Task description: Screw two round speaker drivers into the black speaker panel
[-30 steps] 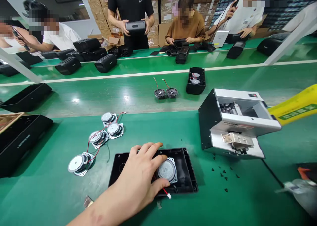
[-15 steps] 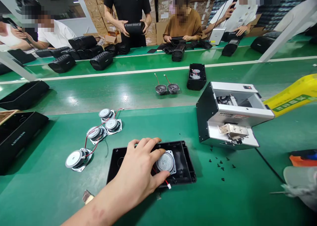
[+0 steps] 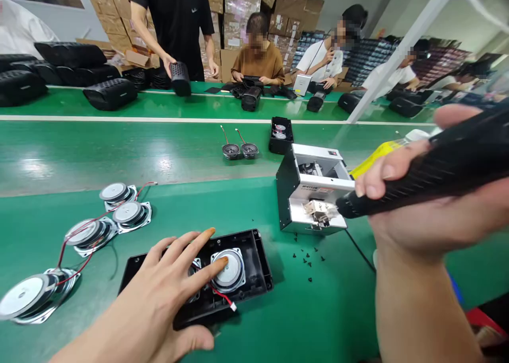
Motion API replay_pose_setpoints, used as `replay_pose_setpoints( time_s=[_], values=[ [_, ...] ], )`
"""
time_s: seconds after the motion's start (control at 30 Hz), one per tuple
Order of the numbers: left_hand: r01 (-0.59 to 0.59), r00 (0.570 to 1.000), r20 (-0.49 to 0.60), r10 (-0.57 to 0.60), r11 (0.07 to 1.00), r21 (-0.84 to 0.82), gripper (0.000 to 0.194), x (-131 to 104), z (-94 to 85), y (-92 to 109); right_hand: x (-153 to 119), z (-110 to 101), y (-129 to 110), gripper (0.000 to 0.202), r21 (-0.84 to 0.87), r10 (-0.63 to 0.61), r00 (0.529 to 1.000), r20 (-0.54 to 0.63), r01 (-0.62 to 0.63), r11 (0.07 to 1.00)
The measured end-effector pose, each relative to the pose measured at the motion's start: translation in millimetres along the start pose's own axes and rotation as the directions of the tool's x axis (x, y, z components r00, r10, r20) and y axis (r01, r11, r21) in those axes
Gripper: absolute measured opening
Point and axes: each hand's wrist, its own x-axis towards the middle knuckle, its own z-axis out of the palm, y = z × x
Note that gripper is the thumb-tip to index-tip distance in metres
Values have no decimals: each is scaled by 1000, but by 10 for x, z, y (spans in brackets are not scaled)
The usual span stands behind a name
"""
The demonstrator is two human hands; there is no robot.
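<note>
A green bench [image 3: 338, 320] carries a black housing [image 3: 254, 270], four loose silver speakers [image 3: 85, 234] with red wires at its left, a white-and-black dispenser box [image 3: 306, 193] and scattered black screws [image 3: 306, 254]. Beyond it, a green conveyor belt [image 3: 99, 150] bears two small speakers [image 3: 239, 150] and another black housing [image 3: 280, 135].

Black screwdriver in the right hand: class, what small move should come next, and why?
Probably dip the tip of the black screwdriver, gripped by the right hand, onto the screw feeder, where it already points. The left hand presses the speaker driver into the black housing, and no screw can be made out on the tip.
</note>
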Motion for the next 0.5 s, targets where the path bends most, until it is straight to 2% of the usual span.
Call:
replay_pose_setpoints(
  time_s=[0.03, 0.07, 0.1, 0.13, 0.23, 0.37, 0.5],
  values=[
    [2, 1000, 10, -2, 1000, 17, 72, -24, 11, -7, 1, 75, -14, 69, 224, 52, 996, -78, -33, 974],
    [12, 1000, 21, -13, 1000, 24, 69, -40, 22, -7, 2, 135, -10, 61, 410, 114, 986, -120, -55, 910],
    [25, 999, 32, -26, 999, 22, 68, -48, 33, 2, 2, 178, 6, 61, 528, 173, 976, -130, -79, 845],
    [34, 999, 39, -34, 999, 14, 68, -49, 41, 21, -1, 207, 28, 68, 576, 213, 969, -129, -102, 811],
    [37, 998, 59, -35, 999, -17, 67, -14, 49, 124, -24, 231, 81, 86, 610, 292, 947, -131, -155, 777],
    [77, 992, 105, -69, 994, -78, 74, 80, 42, 271, -85, 211, 30, 84, 613, 314, 943, -113, -182, 769],
    [52, 986, 166, -21, 981, -185, 70, 163, 11, 296, -168, 126, -24, 82, 604, 349, 931, -105, -220, 766]
  ],
)
